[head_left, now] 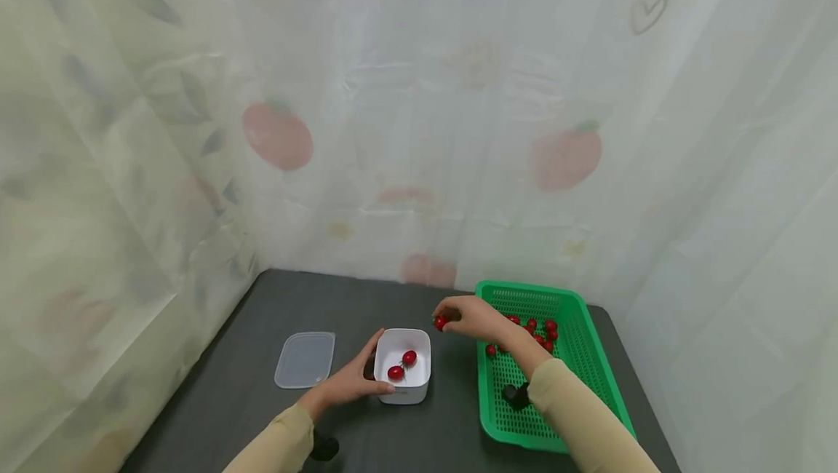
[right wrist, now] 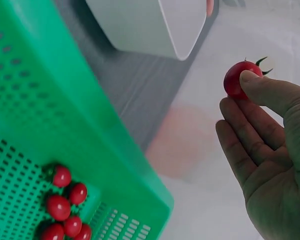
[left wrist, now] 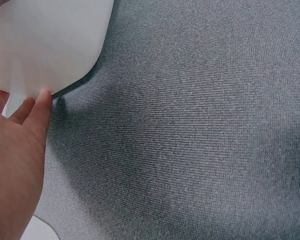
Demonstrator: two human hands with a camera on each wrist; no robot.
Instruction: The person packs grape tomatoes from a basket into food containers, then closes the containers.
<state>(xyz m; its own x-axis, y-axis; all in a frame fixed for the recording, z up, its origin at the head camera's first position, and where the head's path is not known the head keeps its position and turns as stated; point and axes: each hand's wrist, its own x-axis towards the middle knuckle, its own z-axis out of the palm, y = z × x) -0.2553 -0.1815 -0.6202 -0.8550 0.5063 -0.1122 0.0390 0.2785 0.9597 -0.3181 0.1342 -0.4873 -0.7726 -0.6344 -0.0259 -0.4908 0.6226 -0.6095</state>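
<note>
Between thumb and fingers, my right hand point(head_left: 473, 317) pinches a red cherry tomato point(right wrist: 236, 79) with a green stem. It is raised between the white box and the green basket point(head_left: 486, 400). My left hand point(head_left: 353, 378) grips the white square box point(head_left: 403, 394) from its left side, thumb at the near rim and fingers along the far side. Two cherry tomatoes point(head_left: 409, 358) lie inside the box. In the left wrist view, the fingertips point(left wrist: 44, 97) press against the box wall. Several more cherry tomatoes point(right wrist: 58, 207) lie in the basket below the right forearm.
A translucent square lid point(head_left: 305, 360) lies flat on the dark grey table point(head_left: 366, 298), left of the box. Behind the table hangs a pale curtain point(head_left: 419, 131) with fruit prints, and similar sheets close off both sides.
</note>
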